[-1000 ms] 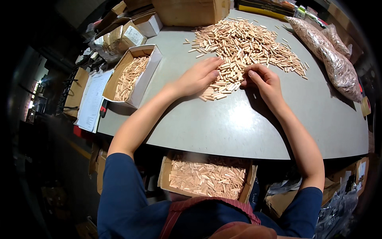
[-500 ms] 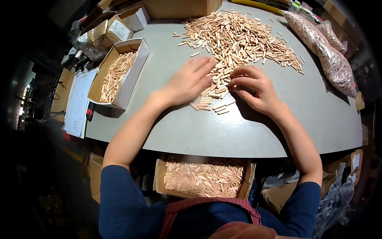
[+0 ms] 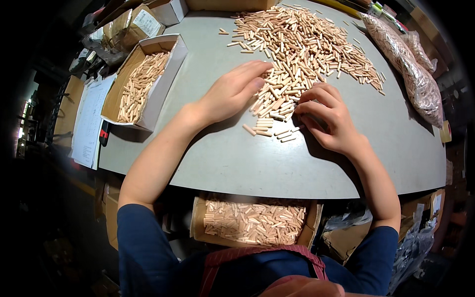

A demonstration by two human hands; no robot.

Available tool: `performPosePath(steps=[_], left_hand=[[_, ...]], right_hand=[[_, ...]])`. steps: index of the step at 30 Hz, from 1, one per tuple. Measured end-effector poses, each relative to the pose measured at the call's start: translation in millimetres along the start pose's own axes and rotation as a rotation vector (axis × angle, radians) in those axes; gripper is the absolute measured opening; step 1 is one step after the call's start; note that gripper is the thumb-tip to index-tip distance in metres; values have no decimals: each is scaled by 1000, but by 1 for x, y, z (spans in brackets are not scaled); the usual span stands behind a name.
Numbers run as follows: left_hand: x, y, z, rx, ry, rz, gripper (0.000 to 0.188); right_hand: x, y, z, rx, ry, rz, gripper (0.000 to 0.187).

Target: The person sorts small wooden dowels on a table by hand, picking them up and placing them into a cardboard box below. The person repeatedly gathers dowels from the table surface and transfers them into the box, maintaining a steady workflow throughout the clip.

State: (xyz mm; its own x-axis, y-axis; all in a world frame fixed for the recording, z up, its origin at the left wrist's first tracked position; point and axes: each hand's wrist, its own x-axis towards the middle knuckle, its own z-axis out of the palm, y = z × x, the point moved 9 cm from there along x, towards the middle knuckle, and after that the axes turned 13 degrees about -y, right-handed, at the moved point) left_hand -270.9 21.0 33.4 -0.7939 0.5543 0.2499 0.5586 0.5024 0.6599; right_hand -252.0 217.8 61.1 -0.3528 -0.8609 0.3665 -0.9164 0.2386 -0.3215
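A large heap of short wooden dowel pins (image 3: 307,42) lies on the grey table, with a narrow tongue of pins running toward me. Along the left side of that tongue rests my left hand (image 3: 235,91), its fingers stretched out together and the thumb apart, the fingertips at the pins. On the opposite side my right hand (image 3: 327,116) is bent, fingers curved and spaced, with a gap between thumb and index finger. Its fingertips are at the edge of the pins, and I see nothing held. Between and below my hands, several loose pins (image 3: 264,127) lie almost in rows.
An open cardboard box (image 3: 166,81) partly filled with pins stands on the left, beside papers (image 3: 91,121). Filled plastic bags (image 3: 408,69) lie at the right. Below the table edge sits another box of pins (image 3: 255,222). A tape roll (image 3: 445,129) is at the right edge.
The whole view has shifted slightly. My left hand has slid a little farther away along the pins, showing more of them beside its thumb. The right hand has come slightly nearer to me.
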Motion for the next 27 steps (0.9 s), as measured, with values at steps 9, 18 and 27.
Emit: performPosePath(steps=[9, 18, 27], left_hand=[[-3, 40, 6, 287, 34, 143, 18], [-6, 34, 1, 308, 44, 99, 12], [-3, 67, -1, 147, 107, 212, 11]], right_hand=[[1, 4, -1, -42, 5, 25, 25], [-1, 6, 0, -34, -12, 18, 25], [1, -7, -7, 149, 116, 47, 17]])
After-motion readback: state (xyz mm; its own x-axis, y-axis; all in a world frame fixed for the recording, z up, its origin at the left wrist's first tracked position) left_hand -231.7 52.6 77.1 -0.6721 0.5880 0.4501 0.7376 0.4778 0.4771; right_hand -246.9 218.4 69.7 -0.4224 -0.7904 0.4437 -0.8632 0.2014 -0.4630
